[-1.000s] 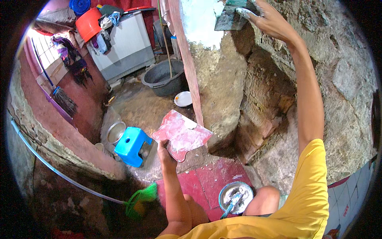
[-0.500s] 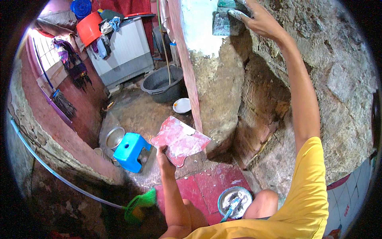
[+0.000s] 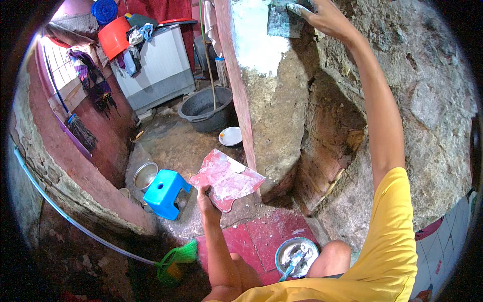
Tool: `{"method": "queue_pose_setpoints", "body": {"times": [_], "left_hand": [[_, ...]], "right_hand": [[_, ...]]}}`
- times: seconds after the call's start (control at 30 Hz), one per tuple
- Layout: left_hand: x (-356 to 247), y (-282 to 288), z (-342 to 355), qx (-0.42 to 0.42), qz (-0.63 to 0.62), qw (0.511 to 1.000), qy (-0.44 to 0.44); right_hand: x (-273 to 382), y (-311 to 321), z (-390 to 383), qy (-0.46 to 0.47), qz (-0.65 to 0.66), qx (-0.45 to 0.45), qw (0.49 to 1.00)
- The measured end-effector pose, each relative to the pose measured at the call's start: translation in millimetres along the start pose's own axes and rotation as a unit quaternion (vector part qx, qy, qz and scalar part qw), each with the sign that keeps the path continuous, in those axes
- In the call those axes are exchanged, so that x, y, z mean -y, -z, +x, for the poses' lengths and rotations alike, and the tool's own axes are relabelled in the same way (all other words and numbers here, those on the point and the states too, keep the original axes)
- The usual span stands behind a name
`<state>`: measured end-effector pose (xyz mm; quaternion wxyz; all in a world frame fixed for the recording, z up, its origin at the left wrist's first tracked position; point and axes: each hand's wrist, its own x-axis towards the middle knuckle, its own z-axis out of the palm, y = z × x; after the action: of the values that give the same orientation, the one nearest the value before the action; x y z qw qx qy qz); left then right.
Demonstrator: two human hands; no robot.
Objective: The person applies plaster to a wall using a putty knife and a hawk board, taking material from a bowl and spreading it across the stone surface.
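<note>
My left hand (image 3: pixel 207 204) is closed on the near edge of a pink board (image 3: pixel 229 180) smeared with white paste, held level above the floor. My right hand (image 3: pixel 327 19) reaches up at the top, its fingers spotted with white and closed on a flat scraper (image 3: pixel 284 21). The scraper's greyish blade lies against the white-coated upper part of a wall (image 3: pixel 256 40); the picture's top edge cuts off part of the tool and grip. By my knee a bowl (image 3: pixel 277 261) holds white paste (image 3: pixel 292 248) and a blue-handled tool (image 3: pixel 289 271).
A blue plastic stool (image 3: pixel 166 189) and a metal basin (image 3: pixel 146 175) stand left of the board. Beyond are a white plate (image 3: pixel 230 136), a black tub (image 3: pixel 206 118) and a washing machine (image 3: pixel 156 70). Rough rock wall (image 3: pixel 422 100) rises at right; a green broom (image 3: pixel 176 259) lies lower left.
My right hand and the scraper have moved a little upward along the white wall patch. The left hand and pink board have hardly moved.
</note>
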<state>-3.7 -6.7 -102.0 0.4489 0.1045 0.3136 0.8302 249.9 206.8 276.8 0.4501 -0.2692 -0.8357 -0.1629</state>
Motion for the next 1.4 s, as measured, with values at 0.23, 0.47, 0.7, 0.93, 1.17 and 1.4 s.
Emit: {"method": "queue_pose_setpoints", "body": {"times": [0.23, 0.47, 0.7, 0.93, 1.17, 1.4], "left_hand": [[3, 9, 7, -0.014, 0.026, 0.999, -0.022], [0, 5, 4, -0.014, 0.009, 1.0, -0.014], [4, 15, 12, 0.006, -0.005, 1.0, 0.001], [0, 16, 11, -0.005, -0.006, 1.0, -0.004], [0, 4, 7, 0.002, 0.008, 1.0, -0.021], [2, 6, 7, 0.014, 0.007, 1.0, -0.02]], "right_hand": [[-4, 19, 15, 0.056, 0.046, -0.022, 0.997], [-5, 32, 4, 0.143, 0.116, -0.018, 0.983], [7, 6, -13, 0.097, 0.078, 0.058, 0.991], [-4, 3, 5, 0.052, 0.082, 0.005, 0.995], [-21, 30, 17, 0.025, 0.043, -0.029, 0.998], [-27, -11, -4, 0.144, 0.072, 0.007, 0.987]]}}
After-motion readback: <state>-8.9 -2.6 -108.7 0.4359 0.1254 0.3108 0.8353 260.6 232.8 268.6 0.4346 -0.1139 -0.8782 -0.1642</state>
